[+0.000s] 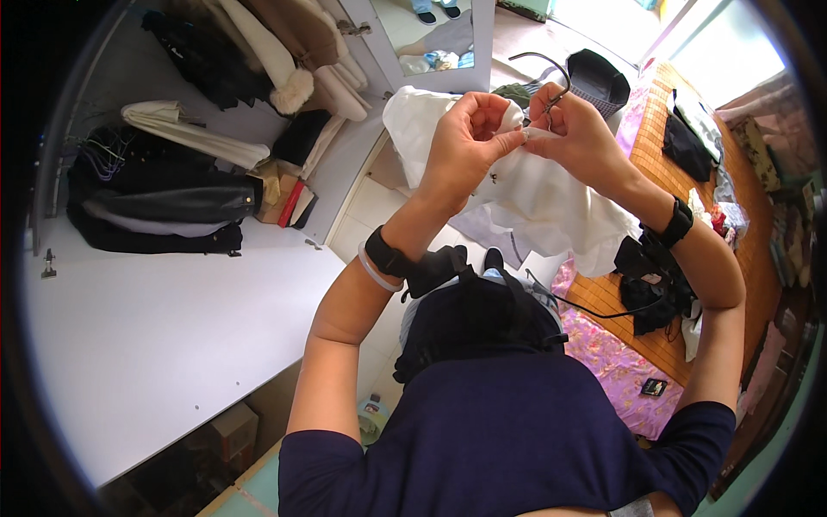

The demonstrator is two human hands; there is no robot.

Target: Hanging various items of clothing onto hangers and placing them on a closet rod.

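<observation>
A white garment (560,207) hangs in front of me, its upper edge bunched between my hands. My left hand (476,138) is closed, with thumb and fingers pinching the cloth near the neck. Close beside it, my right hand (575,133) also pinches the white fabric, its thumb almost touching the left one. A thin dark hook (566,71), like that of a clothes hanger, curves up by the right fingers. The rest of the hanger is hidden by cloth and hands. Both wrists wear black bands.
On my left stands an open wardrobe with a white board (155,336), dark hanging clothes (164,207) and a mirrored door (431,39). On my right lies a bed with a bamboo mat (642,185), clothes and a pink floral cloth (603,362). A dark basket (599,82) stands beyond my hands.
</observation>
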